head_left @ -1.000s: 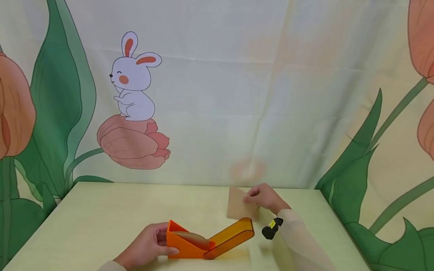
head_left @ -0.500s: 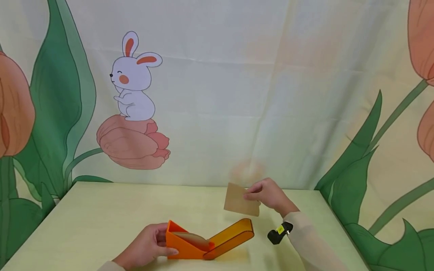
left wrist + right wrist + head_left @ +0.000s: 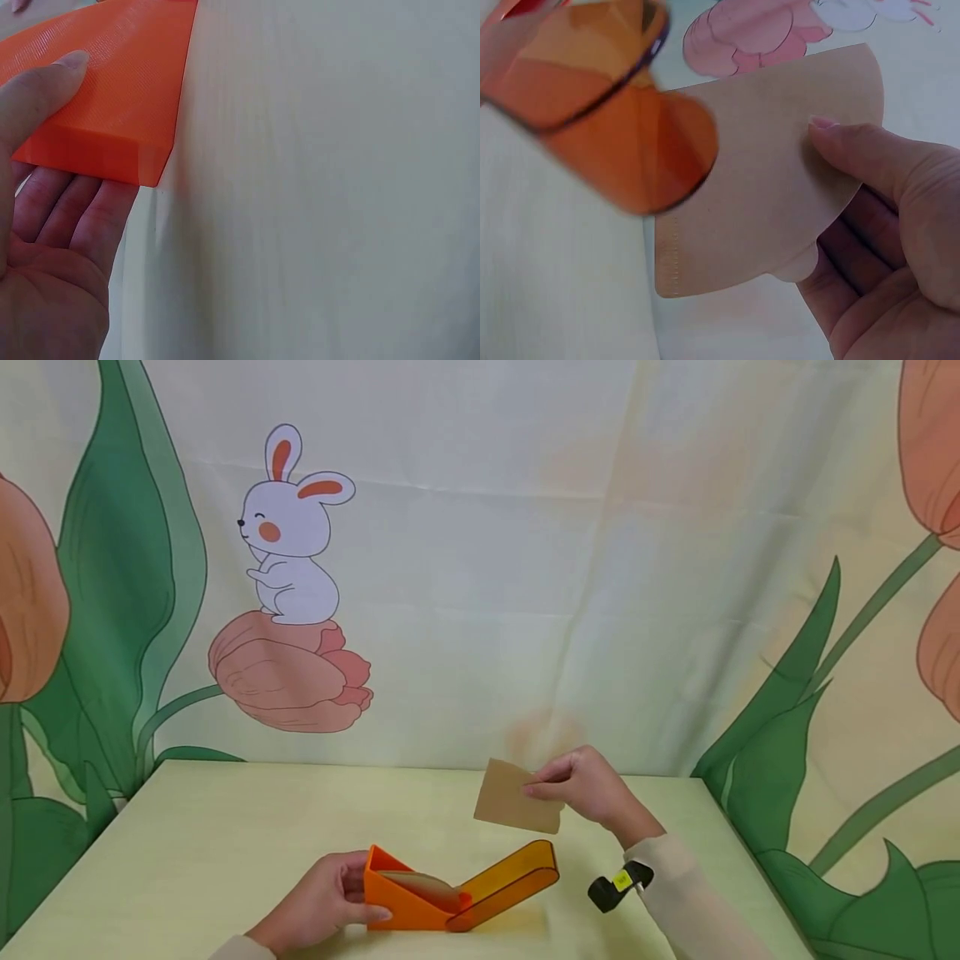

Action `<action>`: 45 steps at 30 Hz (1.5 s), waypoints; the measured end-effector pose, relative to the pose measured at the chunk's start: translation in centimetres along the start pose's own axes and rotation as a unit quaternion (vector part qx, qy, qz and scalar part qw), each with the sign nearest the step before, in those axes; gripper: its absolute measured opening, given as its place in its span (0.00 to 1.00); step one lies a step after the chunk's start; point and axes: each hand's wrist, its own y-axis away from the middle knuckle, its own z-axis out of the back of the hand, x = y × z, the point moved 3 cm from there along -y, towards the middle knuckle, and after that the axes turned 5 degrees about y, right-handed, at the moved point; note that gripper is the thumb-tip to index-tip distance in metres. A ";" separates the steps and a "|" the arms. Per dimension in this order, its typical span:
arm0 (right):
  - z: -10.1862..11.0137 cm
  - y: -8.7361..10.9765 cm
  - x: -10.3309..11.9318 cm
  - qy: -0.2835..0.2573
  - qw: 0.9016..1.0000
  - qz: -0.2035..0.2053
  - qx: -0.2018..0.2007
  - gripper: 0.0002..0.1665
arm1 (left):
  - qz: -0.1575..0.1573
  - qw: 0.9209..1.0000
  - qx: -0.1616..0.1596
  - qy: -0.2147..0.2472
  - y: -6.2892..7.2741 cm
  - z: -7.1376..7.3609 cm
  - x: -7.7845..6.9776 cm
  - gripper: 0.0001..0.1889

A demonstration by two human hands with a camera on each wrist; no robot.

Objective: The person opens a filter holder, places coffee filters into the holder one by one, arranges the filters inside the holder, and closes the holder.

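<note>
My left hand [image 3: 326, 893] grips the closed end of an orange filter holder [image 3: 405, 908], thumb on the near side and fingers behind. In the left wrist view the thumb lies flat on the orange wall [image 3: 127, 97]. Brown paper filters [image 3: 422, 887] lie inside the holder. Its see-through amber lid [image 3: 517, 878] is swung open to the right. Behind the lid, my right hand [image 3: 596, 789] pinches a brown coffee filter [image 3: 504, 797] by its edge, above the table. In the right wrist view the filter [image 3: 750, 180] appears fan-shaped, with a crimped seam and a small tab at its curved edge.
A pale yellow table [image 3: 225, 827] lies beneath both hands. A printed cloth [image 3: 465, 568] with a rabbit and tulips hangs behind it. On the right wrist a black camera [image 3: 621, 887] sticks out near the lid.
My right hand has lifted the coffee filter from close to the table and carried it slightly left. The left hand and the orange holder have stayed in place.
</note>
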 end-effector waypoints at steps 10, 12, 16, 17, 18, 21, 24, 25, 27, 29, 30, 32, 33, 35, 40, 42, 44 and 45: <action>-0.4 1.4 4.1 -0.048 0.998 0.047 0.013 0.08 | 0.003 1.000 -0.002 -0.003 0.0 0.1 -0.1 0.30; -0.8 1.7 4.6 -0.061 0.997 0.053 0.021 0.08 | 0.003 1.000 -0.002 -0.002 0.0 0.1 0.0 0.30; -1.5 2.2 5.5 -0.084 0.994 0.060 0.032 0.09 | 0.003 1.000 -0.002 0.000 -0.1 0.1 0.2 0.30; -1.7 2.3 5.6 -0.086 0.994 0.060 0.033 0.08 | 0.002 1.000 -0.002 0.000 -0.1 0.1 0.2 0.30; -1.9 2.3 5.8 -0.088 0.994 0.060 0.034 0.08 | 0.001 1.000 -0.001 0.000 -0.1 0.1 0.2 0.29; -2.4 2.4 6.0 -0.088 0.994 0.061 0.035 0.08 | -0.002 1.000 0.002 -0.001 -0.1 0.0 0.2 0.29; -3.0 2.4 6.1 -0.083 0.994 0.063 0.036 0.07 | -0.006 1.000 0.005 0.001 0.0 0.0 0.1 0.29; -3.2 2.3 6.1 -0.082 0.994 0.063 0.038 0.07 | -0.007 1.000 0.005 0.001 0.0 0.0 0.1 0.29; -3.7 2.3 6.1 -0.080 0.994 0.063 0.041 0.05 | -0.008 1.000 0.005 0.000 0.0 0.1 0.1 0.29; -4.2 2.2 6.2 -0.078 0.994 0.066 0.044 0.05 | -0.008 1.000 0.004 -0.002 0.0 0.1 0.1 0.29; -4.5 2.1 6.2 -0.077 0.994 0.067 0.045 0.05 | -0.008 1.000 0.004 -0.001 0.0 0.1 0.1 0.29; -4.9 2.1 6.2 -0.073 0.994 0.071 0.047 0.04 | -0.007 1.000 0.003 -0.001 0.0 0.0 0.1 0.30; -5.1 2.0 6.2 -0.072 0.994 0.072 0.048 0.04 | -0.006 1.000 0.004 0.000 0.0 0.0 0.1 0.30; -5.5 1.9 6.3 -0.070 0.994 0.075 0.050 0.03 | -0.007 1.000 0.005 0.002 0.0 0.1 0.0 0.30; -6.2 1.6 6.4 -0.066 0.993 0.083 0.054 0.02 | -0.015 1.000 0.007 0.000 0.0 0.0 -0.1 0.29; -6.4 1.5 6.5 -0.064 0.993 0.085 0.055 0.02 | -0.013 1.000 0.007 0.000 0.0 0.0 0.0 0.30; -6.7 1.4 6.5 -0.063 0.993 0.086 0.058 0.02 | -0.008 1.000 0.005 0.000 0.0 0.0 0.0 0.30; -6.8 1.4 6.5 -0.063 0.993 0.086 0.059 0.02 | -0.004 1.000 0.005 0.000 0.0 0.0 0.0 0.31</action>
